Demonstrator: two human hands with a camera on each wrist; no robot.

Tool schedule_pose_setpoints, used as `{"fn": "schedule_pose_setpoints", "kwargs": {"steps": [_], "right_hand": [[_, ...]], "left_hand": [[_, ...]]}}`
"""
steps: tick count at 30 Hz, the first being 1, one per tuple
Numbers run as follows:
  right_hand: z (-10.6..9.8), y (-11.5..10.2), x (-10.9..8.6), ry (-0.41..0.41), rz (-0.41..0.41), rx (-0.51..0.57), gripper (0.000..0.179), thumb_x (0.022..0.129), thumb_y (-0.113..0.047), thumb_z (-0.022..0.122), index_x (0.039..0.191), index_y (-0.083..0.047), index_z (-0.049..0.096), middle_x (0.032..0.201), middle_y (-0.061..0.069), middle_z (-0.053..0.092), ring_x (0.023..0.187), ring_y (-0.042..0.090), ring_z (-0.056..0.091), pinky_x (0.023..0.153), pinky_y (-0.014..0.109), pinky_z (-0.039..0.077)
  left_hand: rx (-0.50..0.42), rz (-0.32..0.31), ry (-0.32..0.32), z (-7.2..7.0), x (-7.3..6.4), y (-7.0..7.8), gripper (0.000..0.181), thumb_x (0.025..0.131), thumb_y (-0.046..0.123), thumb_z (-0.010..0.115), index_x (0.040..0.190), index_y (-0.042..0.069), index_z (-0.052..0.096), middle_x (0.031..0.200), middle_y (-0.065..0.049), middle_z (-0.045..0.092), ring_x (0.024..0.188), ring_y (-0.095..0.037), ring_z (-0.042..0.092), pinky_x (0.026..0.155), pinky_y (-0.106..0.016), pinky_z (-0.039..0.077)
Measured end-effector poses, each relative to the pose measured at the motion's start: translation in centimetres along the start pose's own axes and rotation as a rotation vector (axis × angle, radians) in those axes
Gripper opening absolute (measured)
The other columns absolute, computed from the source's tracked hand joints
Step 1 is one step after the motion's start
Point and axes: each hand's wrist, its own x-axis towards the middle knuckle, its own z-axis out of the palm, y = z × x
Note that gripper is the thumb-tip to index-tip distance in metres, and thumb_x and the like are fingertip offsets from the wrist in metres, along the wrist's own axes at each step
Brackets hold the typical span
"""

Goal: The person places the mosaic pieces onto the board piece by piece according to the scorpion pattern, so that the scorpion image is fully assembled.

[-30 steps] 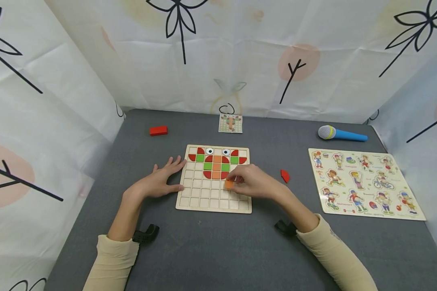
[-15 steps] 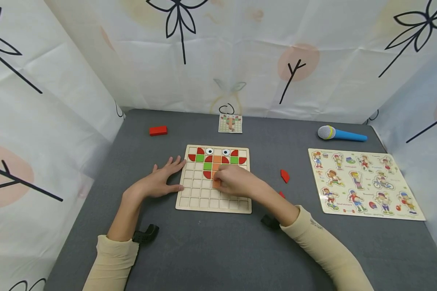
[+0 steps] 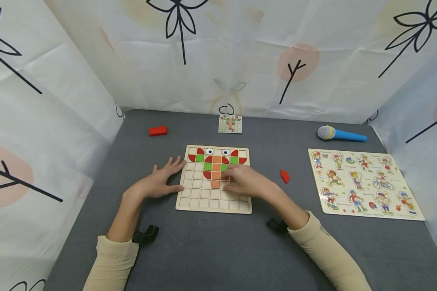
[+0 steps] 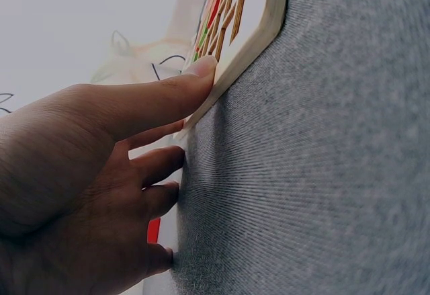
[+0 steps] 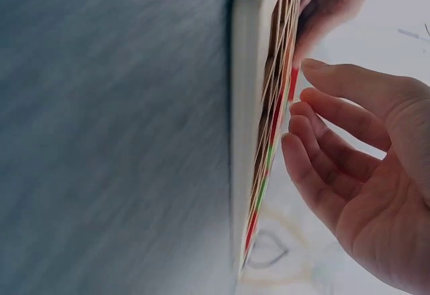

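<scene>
The wooden grid board [image 3: 198,201] lies mid-table, with red, green, orange and eye tiles in its upper cells. My left hand [image 3: 156,182] is spread at its left edge; in the left wrist view the thumb [image 4: 161,103] rests on the rim. An orange square tile [image 3: 215,184] sits at the bottom of the orange column. My right hand [image 3: 249,180] hovers just right of it over the board, covering some cells. The right wrist view shows its fingers [image 5: 322,167] loosely bent, with nothing between them and the thumb.
A small pattern card [image 3: 230,123] stands behind the board. A red block [image 3: 158,131] lies back left, a red piece [image 3: 285,176] right of the board. Further right are a toy microphone [image 3: 342,133] and a picture puzzle board [image 3: 365,184].
My right hand moved left with the orange tile, set it in a cell under the orange column, let go and drew back slightly right. The left hand stayed still.
</scene>
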Motion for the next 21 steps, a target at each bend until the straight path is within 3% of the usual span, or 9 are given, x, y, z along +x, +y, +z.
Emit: {"fn": "schedule_pose_setpoints", "kwargs": {"steps": [10, 15, 21], "right_hand": [[-2.1, 3.4, -5.2, 0.091, 0.140, 0.064, 0.024, 0.093, -0.012, 0.086, 0.114, -0.002, 0.080, 0.100, 0.007, 0.078, 0.085, 0.016, 0.070, 0.077, 0.032, 0.060], [-3.4, 5.3, -7.7, 0.142, 0.221, 0.037, 0.026, 0.092, -0.012, 0.087, 0.115, -0.002, 0.080, 0.101, 0.010, 0.078, 0.086, 0.018, 0.069, 0.076, 0.035, 0.058], [-5.0, 7.3, -10.1, 0.131, 0.372, -0.008, 0.035, 0.091, -0.016, 0.088, 0.121, 0.000, 0.077, 0.107, 0.015, 0.076, 0.091, 0.023, 0.068, 0.081, 0.040, 0.056]], "left_hand": [[-0.004, 0.003, 0.003, 0.0, -0.1, 0.0, 0.094, 0.103, 0.030, 0.076, 0.175, 0.013, 0.019, 0.184, -0.021, 0.006, 0.171, -0.048, -0.004, 0.128, -0.081, -0.008], [-0.006, 0.001, 0.000, -0.1, -0.2, 0.1, 0.094, 0.103, 0.031, 0.076, 0.175, 0.013, 0.019, 0.184, -0.021, 0.006, 0.171, -0.048, -0.004, 0.128, -0.081, -0.008], [-0.004, -0.005, -0.004, -0.1, -0.1, 0.2, 0.094, 0.103, 0.030, 0.076, 0.176, 0.013, 0.018, 0.184, -0.021, 0.004, 0.171, -0.048, -0.004, 0.128, -0.081, -0.008]]}}
